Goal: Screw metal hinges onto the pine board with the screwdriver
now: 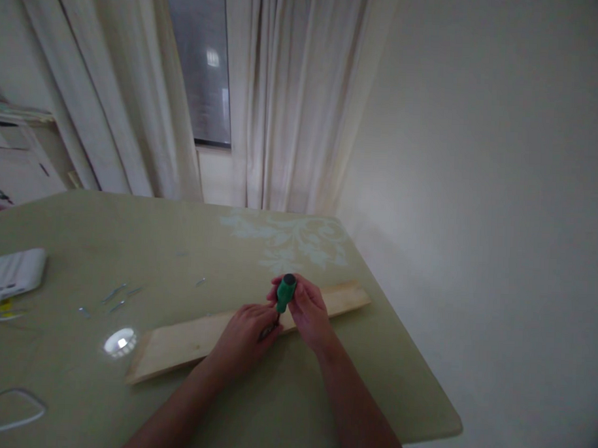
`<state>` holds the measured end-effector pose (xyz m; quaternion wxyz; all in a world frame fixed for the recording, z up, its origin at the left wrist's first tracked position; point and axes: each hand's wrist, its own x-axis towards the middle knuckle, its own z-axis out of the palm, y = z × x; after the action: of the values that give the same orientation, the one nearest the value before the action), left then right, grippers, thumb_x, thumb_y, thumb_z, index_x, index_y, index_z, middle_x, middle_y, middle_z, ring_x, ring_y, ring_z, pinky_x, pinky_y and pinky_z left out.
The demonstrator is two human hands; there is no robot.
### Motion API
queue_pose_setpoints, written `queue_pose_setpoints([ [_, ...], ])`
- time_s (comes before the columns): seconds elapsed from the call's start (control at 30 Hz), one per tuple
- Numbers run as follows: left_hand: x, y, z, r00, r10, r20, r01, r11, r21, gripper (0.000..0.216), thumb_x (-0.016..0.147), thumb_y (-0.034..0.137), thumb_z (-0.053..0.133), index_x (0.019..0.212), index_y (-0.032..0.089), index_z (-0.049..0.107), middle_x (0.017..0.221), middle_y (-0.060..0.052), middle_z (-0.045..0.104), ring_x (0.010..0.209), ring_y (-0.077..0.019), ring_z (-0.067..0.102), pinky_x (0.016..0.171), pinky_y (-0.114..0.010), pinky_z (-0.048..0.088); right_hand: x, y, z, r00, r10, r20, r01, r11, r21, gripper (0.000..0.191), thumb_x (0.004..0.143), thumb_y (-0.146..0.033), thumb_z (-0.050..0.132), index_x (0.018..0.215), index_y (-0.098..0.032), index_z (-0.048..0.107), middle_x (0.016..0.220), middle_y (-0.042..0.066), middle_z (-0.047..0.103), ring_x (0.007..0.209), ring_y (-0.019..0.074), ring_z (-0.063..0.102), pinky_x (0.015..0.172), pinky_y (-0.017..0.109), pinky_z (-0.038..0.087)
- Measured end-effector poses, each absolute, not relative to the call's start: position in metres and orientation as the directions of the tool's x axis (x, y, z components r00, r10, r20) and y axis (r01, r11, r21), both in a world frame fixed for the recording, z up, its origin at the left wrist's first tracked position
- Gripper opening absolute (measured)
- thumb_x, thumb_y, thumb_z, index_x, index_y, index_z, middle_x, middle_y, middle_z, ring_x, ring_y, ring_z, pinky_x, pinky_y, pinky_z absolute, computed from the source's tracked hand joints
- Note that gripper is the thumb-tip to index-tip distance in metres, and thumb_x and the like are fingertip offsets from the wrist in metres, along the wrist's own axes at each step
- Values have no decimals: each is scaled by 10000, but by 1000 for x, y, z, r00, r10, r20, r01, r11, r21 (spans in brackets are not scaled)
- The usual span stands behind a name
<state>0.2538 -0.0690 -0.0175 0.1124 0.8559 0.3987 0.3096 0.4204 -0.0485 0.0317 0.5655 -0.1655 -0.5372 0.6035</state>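
A long pale wooden plank lies slantwise across the table, from lower left to upper right. My right hand is closed around the green handle of a screwdriver, which stands nearly upright over the plank's middle. Low by its dark shaft, my left hand is closed, fingers bent and thumb drawn in against the plank. Whatever sits between those fingers is too dark and small to make out. The screwdriver's tip is hidden by the left hand.
Several loose screws lie on the green table at left, with one small screw nearer the plank. A white box-shaped item and a white cable loop are farther left. A wall borders the right side.
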Motion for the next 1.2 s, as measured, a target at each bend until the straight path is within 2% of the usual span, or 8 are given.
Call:
queue_pose_setpoints([
  [0.23,254,-68,-21,475,743,472,621,-663,418,143,968,158,603,841,219,630,849,-34,750,830,-220,721,807,-338,524,415,-49,30,-183,890,417,-567,251,-785,419,691,-371,990,969,-275,691,879,-22,687,780,125,629,671,226,496],
  [0.37,254,-69,-22,475,751,459,619,-656,433,101,978,178,628,893,221,659,951,-45,783,916,-233,742,854,-355,536,414,-54,38,-218,867,447,-470,308,-827,470,746,-393,950,1158,-285,753,893,-17,636,782,120,581,692,240,483],
  [0.47,254,-69,-23,468,756,458,623,-650,436,93,989,197,635,906,221,669,970,-46,788,926,-232,745,866,-356,540,413,-55,41,-143,852,504,-363,428,-827,280,760,-355,940,976,-241,804,877,-6,617,810,127,556,749,258,482],
  [0.53,253,-68,-23,463,753,468,625,-652,429,100,995,199,626,908,220,671,943,-44,783,904,-224,740,865,-350,540,413,-56,42,-81,854,513,-363,454,-813,288,707,-307,973,906,-239,776,883,-13,615,801,123,550,744,254,480],
  [0.67,253,-69,-21,474,747,466,617,-659,429,114,1004,209,615,896,218,650,919,-37,762,863,-207,719,842,-330,530,413,-57,40,-123,881,458,-465,356,-810,355,770,-378,936,981,-257,678,1020,16,673,830,137,616,741,264,515],
  [0.83,254,-71,-16,482,758,440,612,-650,450,85,1001,187,610,933,219,649,921,-31,746,845,-202,701,812,-320,502,416,-58,39,-233,872,431,-560,243,-792,406,938,-578,738,1207,-289,641,756,-36,581,623,121,486,610,245,444],
  [0.97,255,-70,-16,486,762,428,605,-647,464,122,1003,192,614,884,217,619,912,-23,737,849,-199,693,795,-314,479,416,-57,39,-244,877,413,-534,234,-813,543,971,-690,617,1240,-231,729,787,0,567,669,138,484,631,270,447],
  [1.2,254,-70,-17,484,754,444,597,-656,463,155,1011,198,591,857,213,598,894,-31,735,859,-208,694,805,-322,481,412,-57,39,-46,902,428,-431,369,-823,300,783,-390,930,970,-246,745,922,4,692,797,132,616,709,252,501],
])
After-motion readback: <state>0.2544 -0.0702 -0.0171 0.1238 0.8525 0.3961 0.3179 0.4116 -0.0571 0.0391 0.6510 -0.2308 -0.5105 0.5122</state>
